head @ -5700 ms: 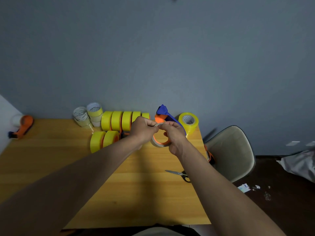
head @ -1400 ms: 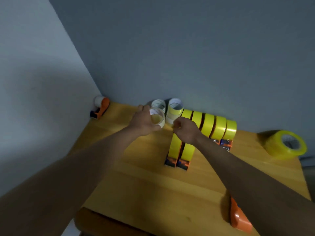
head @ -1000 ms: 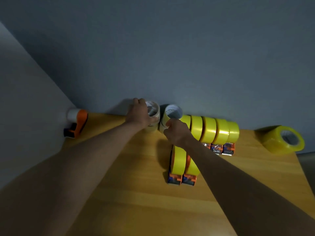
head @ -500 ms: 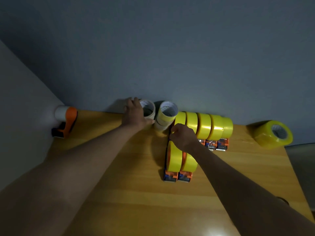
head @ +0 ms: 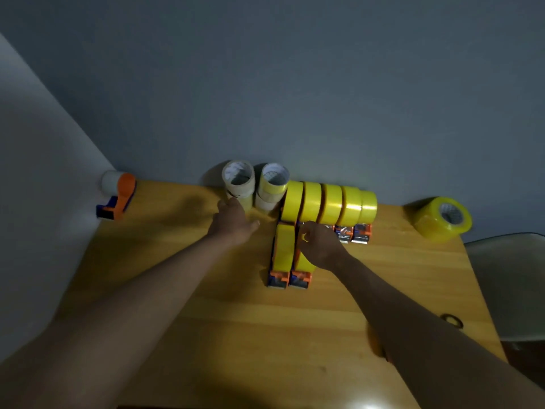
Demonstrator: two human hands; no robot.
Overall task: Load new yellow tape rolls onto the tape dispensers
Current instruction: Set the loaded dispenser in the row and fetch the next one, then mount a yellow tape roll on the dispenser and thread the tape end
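While both forearms are reaching up from the bottom edge, the left hand (head: 233, 221) is lying low over the wooden table (head: 206, 305), fingers loosely extended and gripping nothing, fingertips just at the foot of the stacked spent tape cores (head: 239, 184). At its 3 o'clock, the right hand (head: 320, 245) is curling its fingers against the nearer pair of loaded dispensers (head: 284, 255); whether it is actually pinching anything I cannot tell, since the fingertips are facing away. Those two dispensers are standing side by side, yellow rolls mounted, orange-and-blue noses pointing toward 6 o'clock. Directly at their 12 o'clock, a row of yellow rolls on dispensers (head: 331, 206) is lining the wall, touching one another. Farther out at 3 o'clock, a loose yellow tape roll (head: 441, 218) is lying on its side near the table's far right corner. At 9 o'clock, an orange dispenser (head: 119, 194) carrying a pale core is sitting in the far left corner. A pale chair (head: 513, 287) is standing just beyond the table's right edge.
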